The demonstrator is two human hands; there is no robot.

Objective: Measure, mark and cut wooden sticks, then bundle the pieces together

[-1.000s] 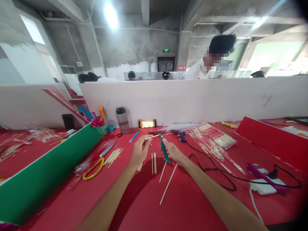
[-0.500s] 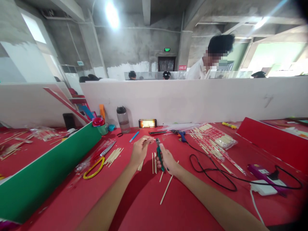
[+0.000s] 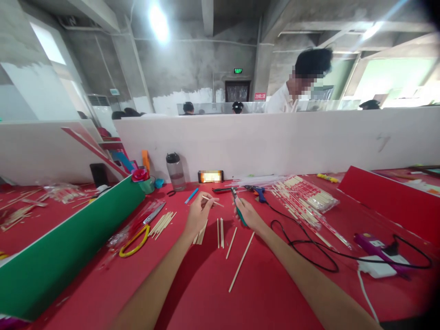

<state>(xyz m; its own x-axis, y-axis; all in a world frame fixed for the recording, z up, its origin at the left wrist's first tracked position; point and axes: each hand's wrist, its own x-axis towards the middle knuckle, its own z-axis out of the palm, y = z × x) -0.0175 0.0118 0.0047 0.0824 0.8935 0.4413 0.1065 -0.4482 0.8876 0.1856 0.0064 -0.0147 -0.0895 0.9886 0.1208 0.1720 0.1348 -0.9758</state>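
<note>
My left hand point(image 3: 199, 211) pinches a thin wooden stick point(image 3: 213, 200), which points to the right past the fingertips. Closed around green-handled pliers point(image 3: 240, 213) is my right hand point(image 3: 248, 215), with the metal jaws upward and apart from the stick. Below the hands, short sticks point(image 3: 222, 233) lie side by side on the red tabletop point(image 3: 206, 284). A longer stick point(image 3: 241, 262) slants nearer to me, and a small group of sticks point(image 3: 200, 234) lies partly behind my left wrist.
To the left are cut sticks point(image 3: 162, 224), yellow-handled scissors point(image 3: 135, 240) and a green divider point(image 3: 75, 233). A bottle point(image 3: 176, 172) and phone point(image 3: 211, 176) stand at the back. Right are a blue glue gun point(image 3: 260, 193), bagged sticks point(image 3: 305, 197), a black cable point(image 3: 302, 263) and a power strip point(image 3: 378, 267).
The pliers have moved right and away from the stick in my left hand. That stick now tilts down to the right, and the short stick below is more fully visible.
</note>
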